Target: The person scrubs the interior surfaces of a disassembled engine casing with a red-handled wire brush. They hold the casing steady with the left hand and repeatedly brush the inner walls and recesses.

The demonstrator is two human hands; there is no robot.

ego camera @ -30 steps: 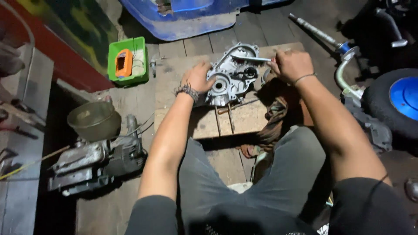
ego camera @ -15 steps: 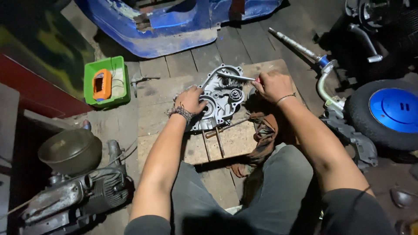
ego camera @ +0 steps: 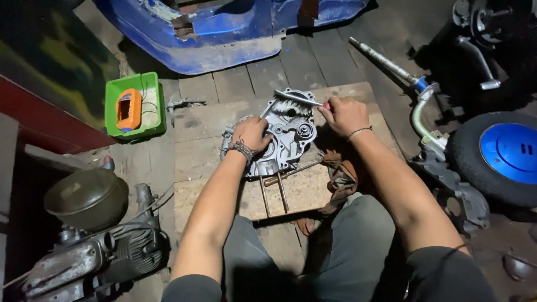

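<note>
A grey metal engine casing (ego camera: 288, 131) lies on a wooden board (ego camera: 207, 151) on the plank floor. My left hand (ego camera: 251, 134) presses on the casing's left side, a woven band at its wrist. My right hand (ego camera: 345, 114) grips a brush with a red handle (ego camera: 299, 98), whose bristles rest on the casing's top edge. Long metal studs (ego camera: 274, 193) stick out from the casing toward me. A brown rag (ego camera: 338, 173) lies by my right forearm.
A green tray holding an orange device (ego camera: 134, 109) sits at the left. A blue body panel (ego camera: 224, 33) lies ahead. A wheel with a blue hub (ego camera: 503, 154) and a steel shaft (ego camera: 391, 67) are at the right. An engine block (ego camera: 95, 257) rests at the lower left.
The view has dropped closer to the casing and drifted right. Both hands stay on the casing, and the brush stays across its top edge.
</note>
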